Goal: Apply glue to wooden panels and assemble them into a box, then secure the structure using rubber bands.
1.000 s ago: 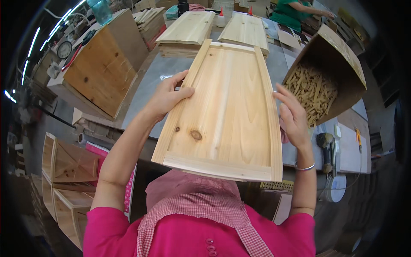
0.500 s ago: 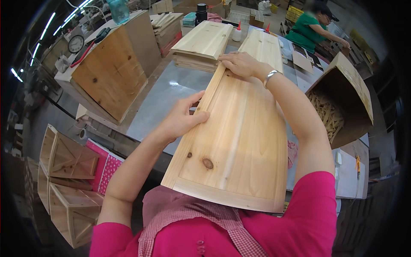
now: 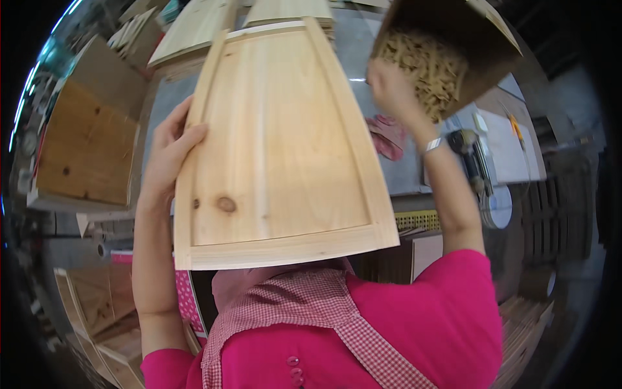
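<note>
A framed pale wooden panel (image 3: 278, 136) with a dark knot leans tilted in front of me, its near end by my apron. Gripping its left edge is my left hand (image 3: 170, 149), thumb on the face and fingers behind. My right hand (image 3: 393, 91) is off the panel, at the left side of an open cardboard box (image 3: 447, 26). That hand is blurred and looks curled; whether anything is in it cannot be made out. Many short wooden pieces (image 3: 427, 71) lie in the box, which is tipped with its opening toward me.
Stacked wooden panels (image 3: 194, 26) lie at the far side of the grey table (image 3: 353, 58). A pink cloth (image 3: 387, 137), a power tool (image 3: 468, 146) and a yellow-handled cutter (image 3: 516, 129) sit to the right. A large wooden box (image 3: 84, 149) stands left, wooden frames (image 3: 103, 305) below it.
My right hand has left the panel's far end and moved right to the cardboard box. The panel now stands straighter before me, still in my left hand. The view has turned rightward.
</note>
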Motion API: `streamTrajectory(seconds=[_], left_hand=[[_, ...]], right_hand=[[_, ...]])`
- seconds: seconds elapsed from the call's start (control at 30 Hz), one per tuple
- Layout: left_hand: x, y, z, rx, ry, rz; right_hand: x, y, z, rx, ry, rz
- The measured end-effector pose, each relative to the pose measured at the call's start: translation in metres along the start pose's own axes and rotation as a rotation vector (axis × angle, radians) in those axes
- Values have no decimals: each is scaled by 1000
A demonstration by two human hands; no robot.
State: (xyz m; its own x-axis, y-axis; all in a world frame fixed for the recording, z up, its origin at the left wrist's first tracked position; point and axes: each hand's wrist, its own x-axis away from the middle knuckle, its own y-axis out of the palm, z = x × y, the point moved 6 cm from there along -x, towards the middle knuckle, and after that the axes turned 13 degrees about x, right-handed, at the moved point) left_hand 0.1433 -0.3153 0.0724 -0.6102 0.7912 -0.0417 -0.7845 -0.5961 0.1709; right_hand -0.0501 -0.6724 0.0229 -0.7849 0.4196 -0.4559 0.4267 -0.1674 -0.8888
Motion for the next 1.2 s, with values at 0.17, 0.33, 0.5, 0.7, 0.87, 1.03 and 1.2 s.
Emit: streamTrajectory(seconds=[0.17, 0.33, 0.5, 0.7, 0.87, 1.03, 1.2], left_hand=[[1, 7, 7, -15, -34, 27], [0, 3, 5, -35, -61, 67], [2, 4, 5, -9, -54, 56], [2, 7, 9, -70, -55, 53], [2, 7, 8, -36, -46, 60], [2, 7, 7, 20, -37, 20], [3, 5, 8, 16, 0, 44]], right_hand=[[170, 29, -14, 194, -49, 182], [158, 37, 40, -1, 181, 52], [97, 55, 79, 90, 293, 237], [36, 97, 87, 237, 478, -22], [-15, 49, 45, -176, 311, 278], [-30, -22, 63, -560, 506, 575], [-38, -70, 54, -298, 273, 461]])
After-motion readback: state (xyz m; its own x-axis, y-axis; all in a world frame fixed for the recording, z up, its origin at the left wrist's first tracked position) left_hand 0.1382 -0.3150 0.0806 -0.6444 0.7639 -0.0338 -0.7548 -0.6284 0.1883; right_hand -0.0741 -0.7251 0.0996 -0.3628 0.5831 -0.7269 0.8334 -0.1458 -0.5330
